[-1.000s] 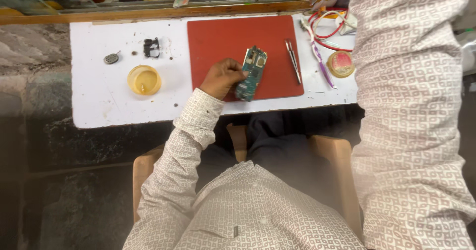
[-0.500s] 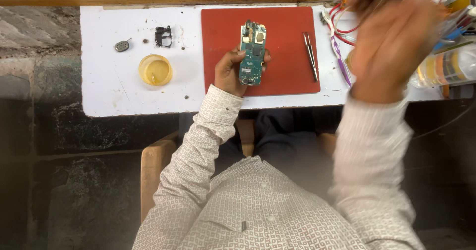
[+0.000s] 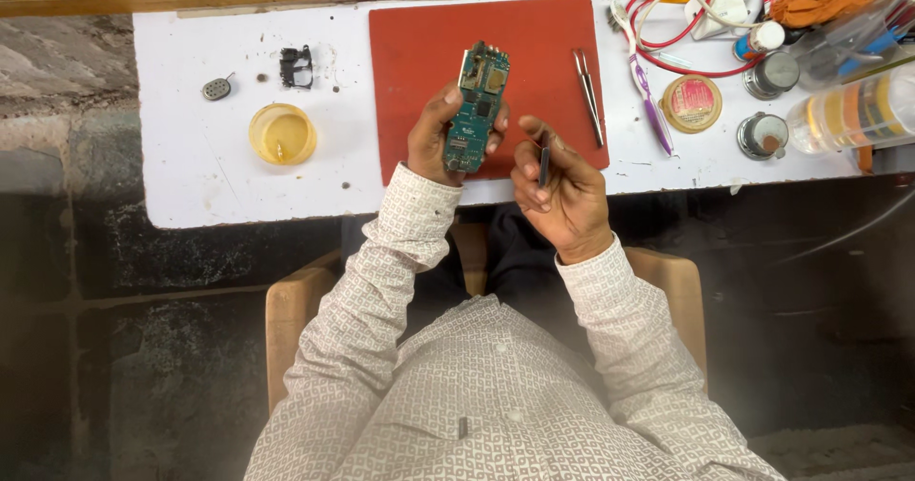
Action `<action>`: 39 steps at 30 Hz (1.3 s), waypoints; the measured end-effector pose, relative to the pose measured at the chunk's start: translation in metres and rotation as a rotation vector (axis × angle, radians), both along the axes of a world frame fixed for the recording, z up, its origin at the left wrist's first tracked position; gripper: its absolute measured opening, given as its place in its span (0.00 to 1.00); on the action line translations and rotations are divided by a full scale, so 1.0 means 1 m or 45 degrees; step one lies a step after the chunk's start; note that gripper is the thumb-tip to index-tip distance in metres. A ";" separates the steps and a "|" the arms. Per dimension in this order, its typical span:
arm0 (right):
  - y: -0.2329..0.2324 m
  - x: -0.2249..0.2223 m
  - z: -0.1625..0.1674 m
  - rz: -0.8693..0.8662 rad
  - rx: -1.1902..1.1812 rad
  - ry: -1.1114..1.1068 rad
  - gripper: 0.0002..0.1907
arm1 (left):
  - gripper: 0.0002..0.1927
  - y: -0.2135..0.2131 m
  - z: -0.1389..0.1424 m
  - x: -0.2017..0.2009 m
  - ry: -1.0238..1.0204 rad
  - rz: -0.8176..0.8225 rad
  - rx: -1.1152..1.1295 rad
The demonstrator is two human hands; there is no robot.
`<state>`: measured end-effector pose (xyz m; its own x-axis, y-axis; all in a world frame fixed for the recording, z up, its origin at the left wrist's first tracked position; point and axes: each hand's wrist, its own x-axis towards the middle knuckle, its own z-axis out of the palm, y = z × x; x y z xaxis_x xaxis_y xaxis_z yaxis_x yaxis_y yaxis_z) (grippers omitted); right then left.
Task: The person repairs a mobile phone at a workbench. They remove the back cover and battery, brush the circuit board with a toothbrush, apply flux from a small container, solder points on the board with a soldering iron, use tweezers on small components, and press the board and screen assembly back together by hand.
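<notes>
My left hand (image 3: 436,140) holds a green phone circuit board (image 3: 477,107) upright over the near edge of a red work mat (image 3: 419,52). My right hand (image 3: 562,184) sits just right of it, fingers curled around a thin dark tool (image 3: 544,166). Both hands hover at the front edge of the white worktop (image 3: 191,166). Patterned white shirt sleeves cover both forearms.
Metal tweezers (image 3: 588,95) lie on the mat's right side. A purple toothbrush (image 3: 648,100), round tins (image 3: 692,102), small bottles, a red-and-white cable (image 3: 667,23) and a clear jar (image 3: 848,114) crowd the right. A yellow dish (image 3: 282,134), a black part (image 3: 296,66) and a small speaker (image 3: 217,88) lie left.
My right arm has come down from the right side of the bench to beside the board, now holding a thin dark tool. My left hand has lifted the board slightly off the mat.
</notes>
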<state>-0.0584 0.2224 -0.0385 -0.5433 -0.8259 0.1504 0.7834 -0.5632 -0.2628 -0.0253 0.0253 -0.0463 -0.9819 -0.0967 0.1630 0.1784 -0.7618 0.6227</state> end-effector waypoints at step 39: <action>0.005 0.013 0.080 -0.795 1.098 1.577 0.15 | 0.30 0.000 -0.003 0.006 -0.056 -0.009 -0.139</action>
